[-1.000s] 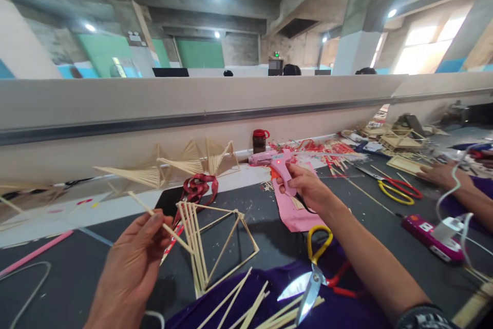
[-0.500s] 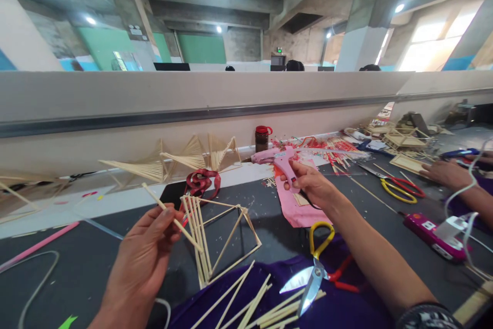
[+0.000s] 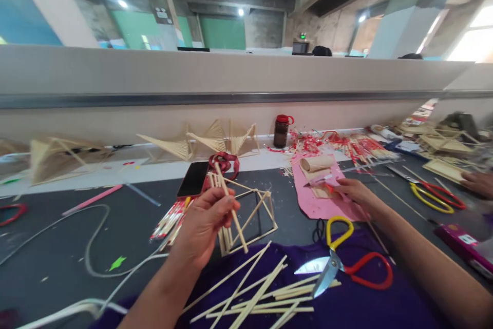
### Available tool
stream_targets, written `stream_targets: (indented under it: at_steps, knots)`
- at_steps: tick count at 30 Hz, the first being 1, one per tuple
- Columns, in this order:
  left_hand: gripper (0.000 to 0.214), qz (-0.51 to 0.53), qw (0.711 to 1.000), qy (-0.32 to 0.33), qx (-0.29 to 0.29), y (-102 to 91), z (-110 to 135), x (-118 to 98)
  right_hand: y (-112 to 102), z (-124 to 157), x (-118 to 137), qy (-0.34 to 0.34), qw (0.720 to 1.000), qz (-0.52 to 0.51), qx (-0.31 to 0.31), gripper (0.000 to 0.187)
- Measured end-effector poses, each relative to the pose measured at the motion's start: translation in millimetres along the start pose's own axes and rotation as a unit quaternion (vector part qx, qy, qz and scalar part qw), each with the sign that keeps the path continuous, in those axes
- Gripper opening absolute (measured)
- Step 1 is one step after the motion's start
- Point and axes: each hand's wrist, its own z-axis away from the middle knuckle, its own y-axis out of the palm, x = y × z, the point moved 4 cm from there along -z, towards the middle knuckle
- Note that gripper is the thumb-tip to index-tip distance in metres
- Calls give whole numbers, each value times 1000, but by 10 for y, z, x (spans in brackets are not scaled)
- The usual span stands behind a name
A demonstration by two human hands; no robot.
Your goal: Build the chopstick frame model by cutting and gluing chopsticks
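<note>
My left hand (image 3: 213, 216) pinches a thin wooden stick (image 3: 234, 211) that slants over a small frame of glued sticks (image 3: 265, 206) on the dark table. My right hand (image 3: 352, 193) is low over a pink sheet (image 3: 308, 206), fingers closed around the glue gun (image 3: 319, 180). The gun is blurred and its handle mostly hidden, while a clear glue stick (image 3: 372, 165) runs out behind it. Loose wooden sticks (image 3: 258, 293) lie on purple cloth in front of me. Beside them rest open scissors (image 3: 333, 262) with one yellow and one red handle.
Twisted stick models (image 3: 208, 139) stand along the partition. A lidded bottle (image 3: 281, 131), a phone (image 3: 193, 179), red ribbon (image 3: 225, 162) and a cardboard-coloured roll (image 3: 318, 163) lie about. White cables (image 3: 96, 236) cross the left side. At right are more scissors (image 3: 431, 198) and another person's hand (image 3: 477, 182).
My right hand has lowered the glue gun from the air onto or just above the pink sheet. My left hand still holds its stick, now more upright. The view has swung right.
</note>
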Motion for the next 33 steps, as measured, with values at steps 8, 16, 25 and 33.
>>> stream_targets:
  at_steps: [8,16,25,33]
  knots:
    - [20,-26,999,-23,41,64,22,103,64,146,534,-98,923,363,-83,33]
    - [12,-37,998,5,59,124,121,40,1023,951,1969,-271,934,-35,230,15]
    - [7,6,996,71,53,53,164,-147,1503,872,2304,-159,895,-213,358,14]
    - [34,-11,995,32,89,25,117,-191,1489,762,2373,-160,876,-262,373,10]
